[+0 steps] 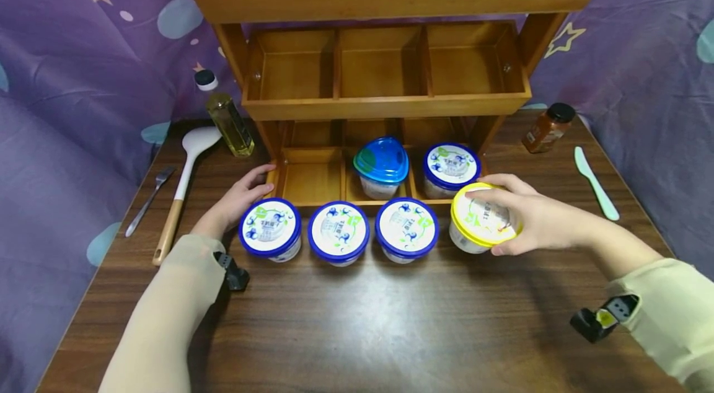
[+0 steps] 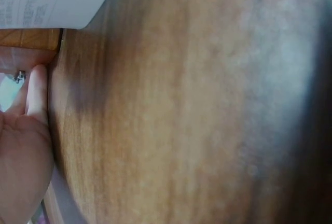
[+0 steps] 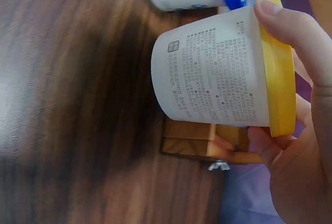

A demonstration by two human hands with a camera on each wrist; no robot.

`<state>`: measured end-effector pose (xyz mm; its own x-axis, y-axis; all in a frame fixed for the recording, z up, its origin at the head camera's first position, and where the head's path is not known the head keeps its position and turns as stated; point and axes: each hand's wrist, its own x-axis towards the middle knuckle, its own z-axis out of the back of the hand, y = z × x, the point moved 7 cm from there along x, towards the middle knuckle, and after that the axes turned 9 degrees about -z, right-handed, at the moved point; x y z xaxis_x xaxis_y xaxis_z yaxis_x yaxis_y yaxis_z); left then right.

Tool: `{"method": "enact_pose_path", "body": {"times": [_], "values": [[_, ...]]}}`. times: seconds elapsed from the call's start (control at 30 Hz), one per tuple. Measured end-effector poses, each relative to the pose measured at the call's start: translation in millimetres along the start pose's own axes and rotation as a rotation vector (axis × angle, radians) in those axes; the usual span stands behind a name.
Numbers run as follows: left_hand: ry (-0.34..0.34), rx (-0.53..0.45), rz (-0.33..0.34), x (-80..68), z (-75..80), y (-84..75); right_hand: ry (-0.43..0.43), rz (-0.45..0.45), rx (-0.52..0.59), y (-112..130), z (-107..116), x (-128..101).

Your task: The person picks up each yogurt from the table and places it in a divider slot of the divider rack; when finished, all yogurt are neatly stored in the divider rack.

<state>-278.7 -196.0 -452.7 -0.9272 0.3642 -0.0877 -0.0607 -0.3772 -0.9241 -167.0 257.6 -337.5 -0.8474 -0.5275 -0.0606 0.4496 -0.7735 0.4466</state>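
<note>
My right hand (image 1: 535, 213) grips a white tub with a yellow lid (image 1: 484, 214), thumb and fingers around its rim. Printed text covers the side of this tub (image 3: 212, 73) in the right wrist view. At the lower left of the shelf, my left hand (image 1: 237, 198) rests its extended fingers against the wooden end; its palm (image 2: 23, 156) shows in the left wrist view. Three blue-lidded tubs stand in a row before the shelf: a left one (image 1: 270, 227), a middle one (image 1: 338, 230) and a right one (image 1: 407, 229).
The tiered wooden shelf (image 1: 385, 108) holds a blue-green-lidded container (image 1: 382, 163) and another blue-lidded tub (image 1: 452, 165) in its bottom tier. On the left lie an oil bottle (image 1: 229, 123), a ladle (image 1: 186, 176) and a fork (image 1: 149, 202). A dark-lidded jar (image 1: 546, 131) and pale green knife (image 1: 595, 184) are right.
</note>
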Motion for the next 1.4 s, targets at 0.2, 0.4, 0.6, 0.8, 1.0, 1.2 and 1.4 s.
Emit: {"method": "enact_pose_path", "body": {"times": [0.2,0.4,0.6,0.8,1.0,1.2,1.4], "values": [[0.001,-0.001,0.008,0.1,0.2,0.9,-0.049,0.019,-0.006,8,17,2],[0.003,0.007,0.015,0.7,0.2,0.8,-0.077,0.033,0.012,18,32,8],[0.005,-0.002,0.008,0.8,0.2,0.5,-0.066,0.006,0.02,27,43,20],[0.009,0.001,0.006,1.0,-0.1,2.0,-0.062,0.004,0.021,38,50,35],[0.009,0.0,0.006,0.4,0.8,3.1,-0.072,0.027,0.059,51,53,50],[0.016,-0.004,0.004,0.1,0.5,1.5,-0.105,0.085,0.084,69,50,66],[0.018,0.007,0.012,-1.1,1.1,-1.1,-0.154,0.163,0.119,88,45,83]]}}
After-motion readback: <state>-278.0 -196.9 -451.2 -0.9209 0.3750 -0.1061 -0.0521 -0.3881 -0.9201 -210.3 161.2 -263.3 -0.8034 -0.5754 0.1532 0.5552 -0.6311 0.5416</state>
